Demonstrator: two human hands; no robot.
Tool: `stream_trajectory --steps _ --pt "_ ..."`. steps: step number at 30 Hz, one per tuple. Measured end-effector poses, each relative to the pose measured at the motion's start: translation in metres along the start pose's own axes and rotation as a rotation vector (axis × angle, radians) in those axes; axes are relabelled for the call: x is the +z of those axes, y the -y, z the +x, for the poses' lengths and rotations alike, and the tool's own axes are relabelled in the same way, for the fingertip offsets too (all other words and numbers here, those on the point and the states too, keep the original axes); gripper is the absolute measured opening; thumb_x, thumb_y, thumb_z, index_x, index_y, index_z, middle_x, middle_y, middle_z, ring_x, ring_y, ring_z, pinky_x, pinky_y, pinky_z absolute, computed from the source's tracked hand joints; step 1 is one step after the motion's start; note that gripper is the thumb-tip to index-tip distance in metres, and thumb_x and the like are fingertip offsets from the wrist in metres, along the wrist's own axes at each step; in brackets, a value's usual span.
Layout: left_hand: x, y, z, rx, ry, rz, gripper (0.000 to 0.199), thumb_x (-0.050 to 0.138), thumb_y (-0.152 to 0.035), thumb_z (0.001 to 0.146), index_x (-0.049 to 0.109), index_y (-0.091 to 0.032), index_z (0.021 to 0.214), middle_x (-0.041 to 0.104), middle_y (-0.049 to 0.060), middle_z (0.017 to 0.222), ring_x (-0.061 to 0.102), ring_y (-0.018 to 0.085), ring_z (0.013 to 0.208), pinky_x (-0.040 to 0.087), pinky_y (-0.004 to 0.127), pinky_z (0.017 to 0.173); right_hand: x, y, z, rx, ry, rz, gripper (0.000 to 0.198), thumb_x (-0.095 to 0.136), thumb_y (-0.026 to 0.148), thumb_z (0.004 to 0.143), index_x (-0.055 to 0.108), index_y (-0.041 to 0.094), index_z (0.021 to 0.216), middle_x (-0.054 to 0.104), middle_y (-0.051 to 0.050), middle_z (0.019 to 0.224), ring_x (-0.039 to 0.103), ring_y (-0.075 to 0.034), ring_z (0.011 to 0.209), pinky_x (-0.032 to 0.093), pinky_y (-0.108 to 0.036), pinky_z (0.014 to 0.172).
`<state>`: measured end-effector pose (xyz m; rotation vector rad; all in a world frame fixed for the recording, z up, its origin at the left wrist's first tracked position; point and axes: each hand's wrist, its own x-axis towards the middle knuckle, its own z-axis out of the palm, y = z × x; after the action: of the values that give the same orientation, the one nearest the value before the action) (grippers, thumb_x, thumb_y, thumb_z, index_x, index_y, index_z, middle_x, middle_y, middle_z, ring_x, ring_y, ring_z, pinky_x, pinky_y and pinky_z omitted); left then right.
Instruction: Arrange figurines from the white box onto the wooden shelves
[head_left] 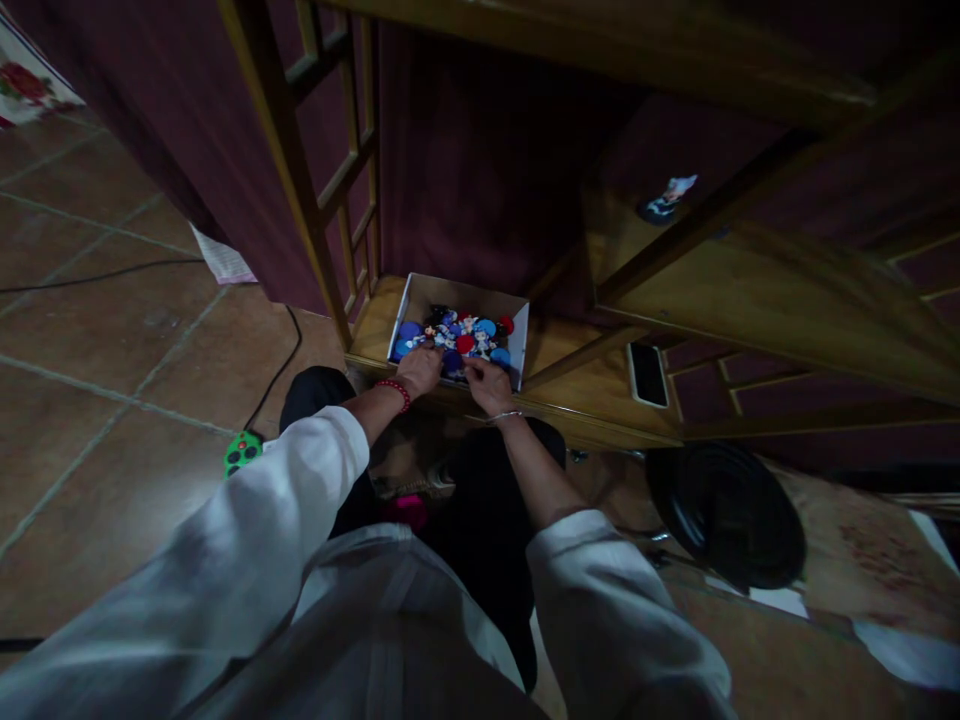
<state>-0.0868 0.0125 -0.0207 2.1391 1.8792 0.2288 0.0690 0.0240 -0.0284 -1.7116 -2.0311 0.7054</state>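
A shallow white-walled box (pixel 519 345) sits on the low wooden shelf in front of me. It is filled with small cartoon figurines (pixel 482 335) on round blue, red and purple bases. My left hand (pixel 421 369), with a red bead bracelet, reaches over the box's front left edge, its fingers curled down at the figurines. At the front right edge is my right hand (pixel 487 386), wearing a thin bangle, fingers drawn together by a purple base (pixel 451 361). What either hand grips is too small and dark to make out.
A phone (pixel 647 374) lies to the right on the wooden shelf (pixel 566 352). Another figurine (pixel 669 198) stands on a higher shelf. Lattice posts (pixel 330 200) rise at left. A black round stool seat (pixel 726 515) is at right, and a green gadget (pixel 242 453) with a cable lies on the tiles.
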Motion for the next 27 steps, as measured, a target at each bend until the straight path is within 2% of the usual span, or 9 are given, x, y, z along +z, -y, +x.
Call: stream_trajectory --steps 9,16,21,27 --pt "0.003 -0.002 0.003 0.023 -0.018 0.038 0.028 0.046 -0.024 0.082 0.055 -0.014 0.107 0.055 0.011 0.111 0.051 0.02 0.103 0.041 0.031 0.089 0.002 -0.006 -0.003 -0.073 -0.06 0.101 0.024 0.049 0.02 0.08 0.066 0.02 0.097 0.069 -0.003 0.095 0.063 -0.016 0.086 0.048 -0.028 0.083" --pt "0.004 -0.009 0.007 -0.041 -0.059 0.034 0.027 0.048 -0.022 0.08 0.055 -0.012 0.105 0.055 0.012 0.112 0.049 0.023 0.106 0.042 0.032 0.088 0.002 -0.007 -0.004 -0.073 -0.06 0.107 0.023 0.051 0.021 0.079 0.066 0.019 0.096 0.069 -0.004 0.094 0.064 -0.016 0.085 0.049 -0.029 0.082" --pt "0.004 -0.01 0.007 -0.053 -0.075 0.013 0.025 0.044 -0.016 0.081 0.053 -0.012 0.104 0.056 0.012 0.11 0.051 0.022 0.104 0.042 0.031 0.086 0.006 -0.007 -0.006 -0.049 -0.083 0.135 0.024 0.051 0.025 0.078 0.067 0.02 0.096 0.07 -0.003 0.091 0.064 -0.017 0.082 0.05 -0.031 0.08" --pt "0.002 -0.008 0.006 -0.023 -0.068 -0.038 0.026 0.045 -0.016 0.08 0.049 -0.014 0.106 0.059 0.011 0.106 0.054 0.02 0.098 0.043 0.031 0.083 0.006 -0.008 -0.006 -0.054 -0.1 0.22 0.024 0.051 0.026 0.078 0.067 0.02 0.095 0.069 -0.003 0.095 0.064 -0.016 0.083 0.05 -0.03 0.082"
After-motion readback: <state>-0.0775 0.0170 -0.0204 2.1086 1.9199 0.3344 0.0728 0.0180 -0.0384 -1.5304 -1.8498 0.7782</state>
